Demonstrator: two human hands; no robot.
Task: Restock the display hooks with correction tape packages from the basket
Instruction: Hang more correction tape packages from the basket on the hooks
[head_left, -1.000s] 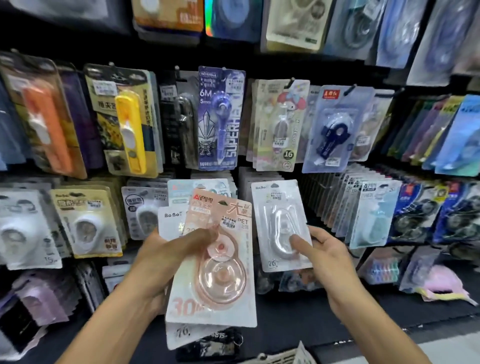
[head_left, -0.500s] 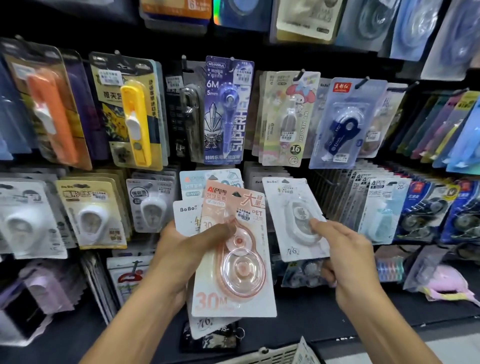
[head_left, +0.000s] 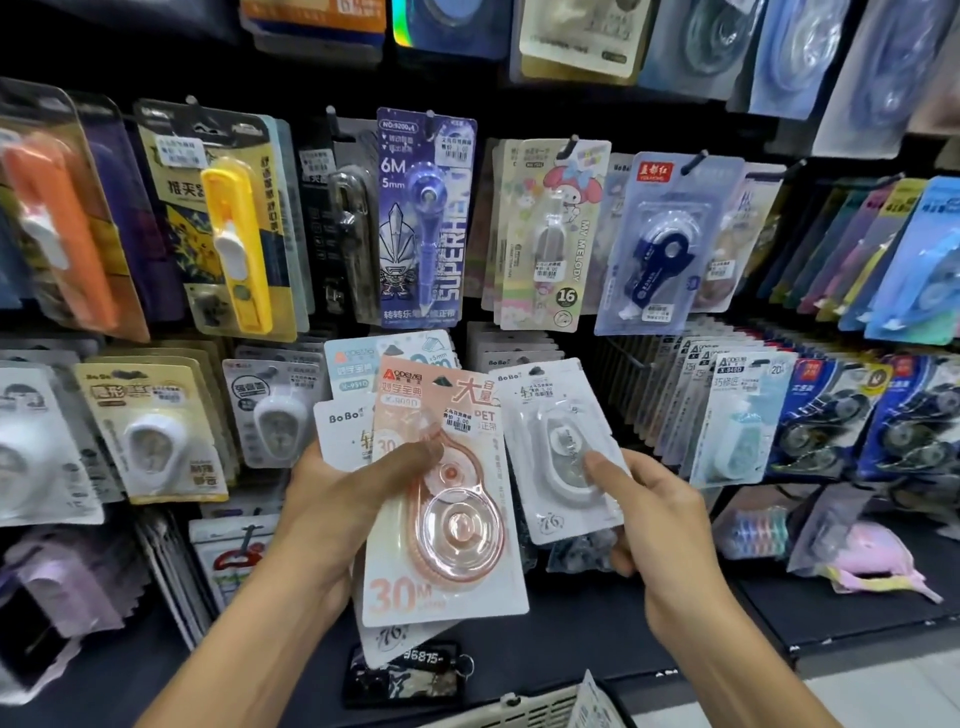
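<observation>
My left hand (head_left: 343, 499) holds a fanned stack of correction tape packages, thumb across the front one, a peach 30M package (head_left: 447, 525); a white BoBo card (head_left: 345, 431) and a pale blue card (head_left: 363, 364) show behind it. My right hand (head_left: 654, 525) pinches a white BoBo correction tape package (head_left: 561, 447), tilted, thumb on its blister. That package is raised in front of a hook row of matching white BoBo packages (head_left: 511, 353). The basket (head_left: 524, 709) shows only as a pale rim at the bottom edge.
Hooks full of correction tape packs cover the black wall: yellow (head_left: 234, 234) and orange (head_left: 57, 223) ones at left, a purple 6M pack (head_left: 426, 218), a navy one (head_left: 660, 249), pale blue packs (head_left: 737, 421) at right. A black shelf ledge (head_left: 831, 613) runs low right.
Both hands rose slightly with their packages. My right hand brought the white package up and tilted it toward the matching hook row.
</observation>
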